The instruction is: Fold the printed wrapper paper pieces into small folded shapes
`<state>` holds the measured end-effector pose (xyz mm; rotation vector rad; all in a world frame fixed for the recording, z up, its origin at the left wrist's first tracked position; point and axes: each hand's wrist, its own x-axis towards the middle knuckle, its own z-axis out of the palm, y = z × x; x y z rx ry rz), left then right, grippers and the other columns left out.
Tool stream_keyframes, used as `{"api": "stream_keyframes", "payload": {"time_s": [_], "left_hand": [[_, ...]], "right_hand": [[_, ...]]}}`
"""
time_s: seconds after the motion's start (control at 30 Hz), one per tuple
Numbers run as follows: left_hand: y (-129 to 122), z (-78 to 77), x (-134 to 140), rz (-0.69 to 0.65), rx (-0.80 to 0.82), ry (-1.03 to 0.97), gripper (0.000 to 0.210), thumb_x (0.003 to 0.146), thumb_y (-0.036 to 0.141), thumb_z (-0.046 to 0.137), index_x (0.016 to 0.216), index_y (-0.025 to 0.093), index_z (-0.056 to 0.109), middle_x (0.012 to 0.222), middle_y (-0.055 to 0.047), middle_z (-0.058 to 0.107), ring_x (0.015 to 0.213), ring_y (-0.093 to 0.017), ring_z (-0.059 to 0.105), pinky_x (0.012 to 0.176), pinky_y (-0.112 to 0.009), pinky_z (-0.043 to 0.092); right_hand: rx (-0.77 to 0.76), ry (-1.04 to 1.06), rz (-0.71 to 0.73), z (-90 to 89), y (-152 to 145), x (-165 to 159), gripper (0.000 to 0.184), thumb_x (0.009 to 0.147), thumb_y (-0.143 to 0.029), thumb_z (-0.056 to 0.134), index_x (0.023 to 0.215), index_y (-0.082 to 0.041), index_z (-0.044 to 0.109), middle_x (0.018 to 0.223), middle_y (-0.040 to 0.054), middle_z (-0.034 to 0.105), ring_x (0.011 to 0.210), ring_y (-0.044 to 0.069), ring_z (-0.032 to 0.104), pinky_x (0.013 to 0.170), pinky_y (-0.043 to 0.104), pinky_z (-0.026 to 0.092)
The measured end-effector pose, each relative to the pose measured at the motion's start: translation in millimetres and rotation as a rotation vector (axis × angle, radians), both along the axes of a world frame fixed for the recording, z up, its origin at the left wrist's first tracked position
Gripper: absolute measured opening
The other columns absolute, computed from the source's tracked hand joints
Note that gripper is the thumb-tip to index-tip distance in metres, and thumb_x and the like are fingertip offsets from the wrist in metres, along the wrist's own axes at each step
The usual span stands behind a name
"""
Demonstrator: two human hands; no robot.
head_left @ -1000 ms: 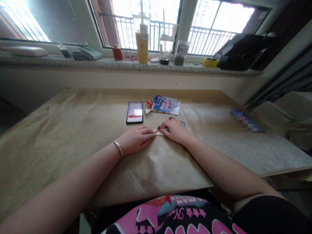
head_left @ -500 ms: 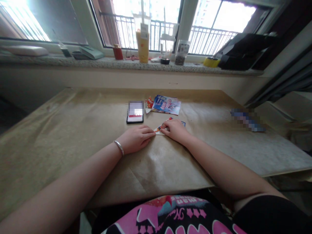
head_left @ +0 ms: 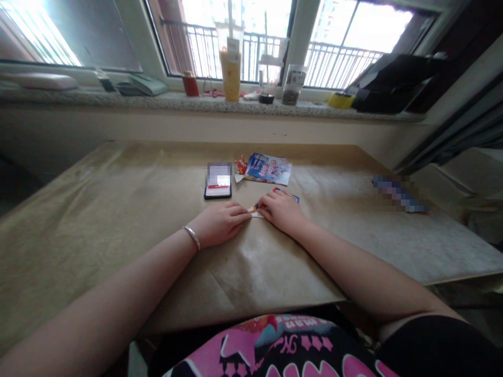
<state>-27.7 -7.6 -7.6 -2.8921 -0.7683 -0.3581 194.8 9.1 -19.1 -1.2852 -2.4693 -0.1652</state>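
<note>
A small folded piece of printed paper (head_left: 257, 214), white with orange and blue patches, lies flat on the table between my hands. At its left tip, my left hand (head_left: 220, 222) has its fingers together, pinching or pressing the corner. My right hand (head_left: 283, 211) rests over the middle of the paper with fingers bent, thumb and forefinger on the folded edge. Most of the paper is hidden under that hand; a blue corner shows beyond it. Just behind sit a stack of colourful printed leaflets (head_left: 271, 168) and a crumpled red-and-white paper piece (head_left: 240, 166).
A phone (head_left: 218, 192) with a lit screen lies behind my left hand. Off to the right is a blurred blue packet-like item (head_left: 401, 195). Along the windowsill (head_left: 176, 104) stand a yellow drink cup (head_left: 231, 76), a red-capped jar (head_left: 190, 85) and a yellow tape roll (head_left: 341, 100).
My right hand has shifted slightly left along the paper's folded edge, covering more of the print. My left hand has stayed at the tip.
</note>
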Motion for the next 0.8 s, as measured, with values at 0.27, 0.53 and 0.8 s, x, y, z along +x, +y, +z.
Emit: {"api": "stream_keyframes", "payload": {"time_s": [0.27,0.53,0.8], "left_hand": [[0.6,-0.6,-0.7,0.003,-0.003,0.001,0.032,0.09,0.021,0.043,0.117,0.017,0.06,0.107,-0.009,0.064,0.095,-0.02,0.056,0.083,-0.034,0.05],[2.7,0.7,-3.4,-0.011,-0.037,-0.033,0.031,0.091,0.02,0.041,0.115,0.017,0.061,0.106,-0.009,0.064,0.094,-0.018,0.057,0.083,-0.031,0.05],[4.1,3.0,-8.7,-0.027,-0.093,-0.042,0.033,0.089,0.018,0.042,0.116,0.019,0.062,0.109,-0.008,0.065,0.097,-0.018,0.059,0.086,-0.031,0.05]], "right_hand": [[-0.037,0.078,0.367,-2.1,4.6,7.5,0.018,0.089,-0.03,0.053,0.093,-0.021,0.068,0.097,0.0057,0.067,0.089,0.018,0.056,0.082,0.032,0.039],[-0.038,0.146,0.381,-4.3,3.7,8.4,0.017,0.088,-0.027,0.054,0.088,-0.022,0.07,0.095,0.0047,0.068,0.089,0.018,0.056,0.081,0.032,0.042],[-0.052,0.169,0.37,-2.9,1.5,7.3,0.017,0.087,-0.025,0.055,0.086,-0.021,0.071,0.092,0.0051,0.069,0.087,0.018,0.057,0.079,0.032,0.044]]}}
